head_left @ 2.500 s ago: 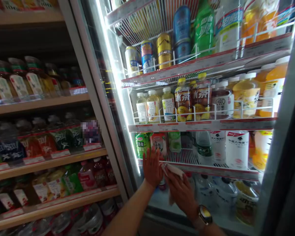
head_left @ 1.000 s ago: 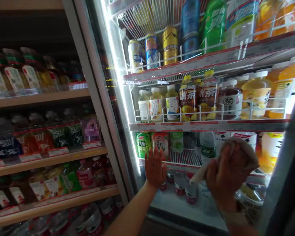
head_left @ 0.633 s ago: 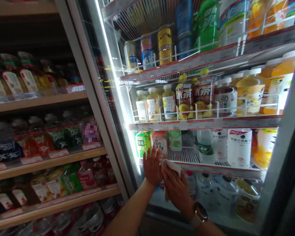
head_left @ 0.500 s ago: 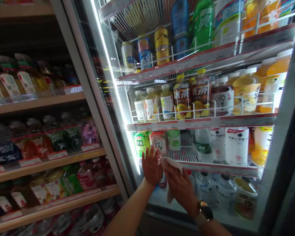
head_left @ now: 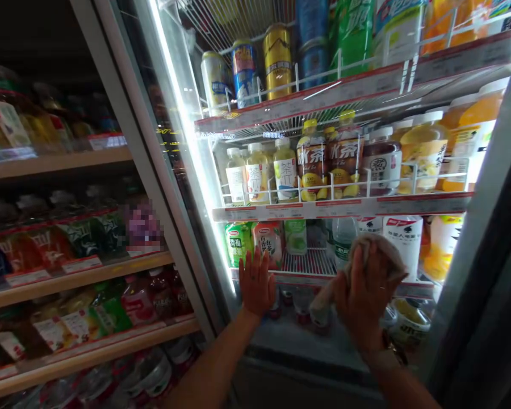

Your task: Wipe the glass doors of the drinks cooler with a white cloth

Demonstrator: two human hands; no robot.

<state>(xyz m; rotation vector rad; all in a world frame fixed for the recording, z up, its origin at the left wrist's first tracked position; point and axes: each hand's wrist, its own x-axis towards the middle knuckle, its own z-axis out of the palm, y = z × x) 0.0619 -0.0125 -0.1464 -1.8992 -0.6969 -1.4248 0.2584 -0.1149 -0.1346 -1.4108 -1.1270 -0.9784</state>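
Right hand [head_left: 364,289] is clamped on a bunched cloth [head_left: 329,300], which is pressed to the glass fridge door [head_left: 298,341]. Left hand [head_left: 255,284] is held flat on that door, apart from the right hand. Behind the door, drink bottles [head_left: 256,173] are kept on a wire shelf [head_left: 302,263]; the cloth could be dropped if the grip is loosened, or the door could be shifted if pushed too hard.

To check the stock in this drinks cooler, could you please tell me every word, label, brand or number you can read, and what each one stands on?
"冰茶" on a bottle
"冰茶" on the bottle next to it
"茶π" on a slimmer bottle
Red-edged price strip: too small to read
Pixelated patch on the open shelf: blurred, unreadable
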